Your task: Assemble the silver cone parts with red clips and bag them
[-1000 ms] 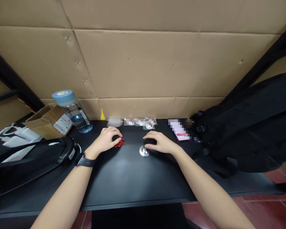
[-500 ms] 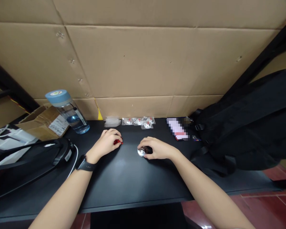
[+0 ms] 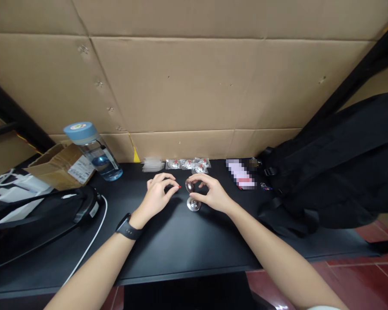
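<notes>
My right hand holds a small metal cymbal by its edge, tilted up with its round face to the left. Directly below, a second shiny cymbal with a raised centre lies flat on the black table. To the left, my left hand is closed in a pinch, and the tip of a red cord pokes out between thumb and forefinger. A narrow gap separates that tip from the raised cymbal. The rest of the cord is hidden by the fingers.
Several bagged cymbals and a stack of clear plastic bags lie along the cardboard wall. A water bottle, an open carton and a black bag stand left. A phone and black backpack are right.
My right hand has lifted one cymbal off the other and tilted it. My left hand has moved right, bringing the red cord close to the raised cymbal.
</notes>
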`<act>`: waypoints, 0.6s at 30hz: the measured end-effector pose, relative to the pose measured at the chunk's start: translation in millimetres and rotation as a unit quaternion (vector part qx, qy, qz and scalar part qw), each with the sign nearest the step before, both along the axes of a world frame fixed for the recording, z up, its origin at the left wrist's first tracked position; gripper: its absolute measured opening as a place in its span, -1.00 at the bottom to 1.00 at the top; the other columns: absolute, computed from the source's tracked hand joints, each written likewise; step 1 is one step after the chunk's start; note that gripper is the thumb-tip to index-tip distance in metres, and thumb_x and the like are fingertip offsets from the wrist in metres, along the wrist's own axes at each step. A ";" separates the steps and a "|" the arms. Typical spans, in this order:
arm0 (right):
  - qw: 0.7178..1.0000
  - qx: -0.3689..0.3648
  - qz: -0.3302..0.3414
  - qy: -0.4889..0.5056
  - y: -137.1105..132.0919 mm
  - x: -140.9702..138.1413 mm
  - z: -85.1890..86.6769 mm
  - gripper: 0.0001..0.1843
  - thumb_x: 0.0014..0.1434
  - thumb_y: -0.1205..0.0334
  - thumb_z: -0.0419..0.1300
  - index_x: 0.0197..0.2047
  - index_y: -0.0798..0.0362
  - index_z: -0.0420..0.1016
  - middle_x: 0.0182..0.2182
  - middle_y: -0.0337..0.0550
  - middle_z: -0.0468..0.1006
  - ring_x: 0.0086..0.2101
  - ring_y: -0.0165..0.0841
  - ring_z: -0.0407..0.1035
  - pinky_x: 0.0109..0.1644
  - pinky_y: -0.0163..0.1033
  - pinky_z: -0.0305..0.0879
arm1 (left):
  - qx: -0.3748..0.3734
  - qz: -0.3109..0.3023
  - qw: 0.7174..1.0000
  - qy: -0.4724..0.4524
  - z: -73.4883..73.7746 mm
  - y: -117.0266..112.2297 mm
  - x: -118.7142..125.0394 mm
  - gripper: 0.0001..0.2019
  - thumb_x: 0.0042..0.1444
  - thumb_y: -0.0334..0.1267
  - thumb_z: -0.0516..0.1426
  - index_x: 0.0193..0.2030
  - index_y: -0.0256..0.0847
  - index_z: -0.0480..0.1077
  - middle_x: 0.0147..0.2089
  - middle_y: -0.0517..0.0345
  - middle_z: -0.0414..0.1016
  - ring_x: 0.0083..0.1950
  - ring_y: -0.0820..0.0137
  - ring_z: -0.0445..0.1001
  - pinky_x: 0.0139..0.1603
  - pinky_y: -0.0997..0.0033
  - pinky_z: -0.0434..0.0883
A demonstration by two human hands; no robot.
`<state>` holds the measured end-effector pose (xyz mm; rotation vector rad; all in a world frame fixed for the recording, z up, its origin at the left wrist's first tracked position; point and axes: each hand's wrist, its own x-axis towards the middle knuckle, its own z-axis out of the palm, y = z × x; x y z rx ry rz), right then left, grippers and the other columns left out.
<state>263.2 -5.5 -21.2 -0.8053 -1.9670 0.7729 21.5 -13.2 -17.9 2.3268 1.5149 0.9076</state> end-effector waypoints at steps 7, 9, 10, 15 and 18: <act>0.998 -0.004 -0.015 0.059 -9.5 -18.8 -9.6 -0.56 0.06 0.22 0.45 0.02 -0.05 0.51 0.07 -0.07 0.59 0.04 -0.19 0.49 -0.01 -0.12 0.43 | -0.026 -0.037 0.994 -0.104 -8.6 -6.8 17.0 -0.88 0.26 -0.16 0.18 -0.21 -0.06 0.54 0.05 0.09 0.47 0.14 0.22 0.43 0.21 0.11 0.32; 0.998 -0.002 -0.019 0.054 -10.5 -19.5 -9.6 -0.56 0.05 0.22 0.45 0.01 -0.05 0.52 0.08 -0.07 0.60 0.02 -0.19 0.51 -0.01 -0.12 0.43 | -0.018 -0.033 0.994 -0.103 -8.3 -8.2 18.2 -0.89 0.27 -0.19 0.17 -0.21 -0.07 0.54 0.08 0.07 0.45 0.16 0.22 0.41 0.23 0.10 0.31; 0.998 -0.002 -0.022 0.051 -10.6 -19.3 -9.6 -0.56 0.05 0.22 0.45 0.02 -0.06 0.52 0.08 -0.07 0.60 0.01 -0.19 0.51 -0.02 -0.12 0.43 | -0.014 -0.032 0.994 -0.102 -8.0 -8.9 18.6 -0.89 0.27 -0.20 0.16 -0.21 -0.08 0.53 0.08 0.06 0.44 0.17 0.21 0.41 0.23 0.09 0.30; 0.998 -0.014 -0.023 0.059 -9.9 -19.3 -11.8 -0.59 0.04 0.18 0.46 -0.03 -0.05 0.53 0.08 -0.07 0.61 0.00 -0.19 0.52 -0.03 -0.12 0.43 | 0.000 -0.026 0.995 -0.093 -6.5 -11.6 19.7 -0.88 0.29 -0.21 0.14 -0.21 -0.08 0.52 0.10 0.06 0.42 0.19 0.21 0.38 0.24 0.07 0.28; 0.996 -0.034 -0.023 0.076 -9.7 -21.3 -15.5 -0.60 0.03 0.13 0.47 -0.07 -0.05 0.53 0.07 -0.07 0.61 -0.01 -0.20 0.53 -0.05 -0.13 0.44 | 0.022 -0.010 0.997 -0.071 -5.4 -13.9 21.6 -0.90 0.27 -0.23 0.16 -0.22 -0.08 0.52 0.10 0.06 0.43 0.19 0.18 0.36 0.22 0.05 0.25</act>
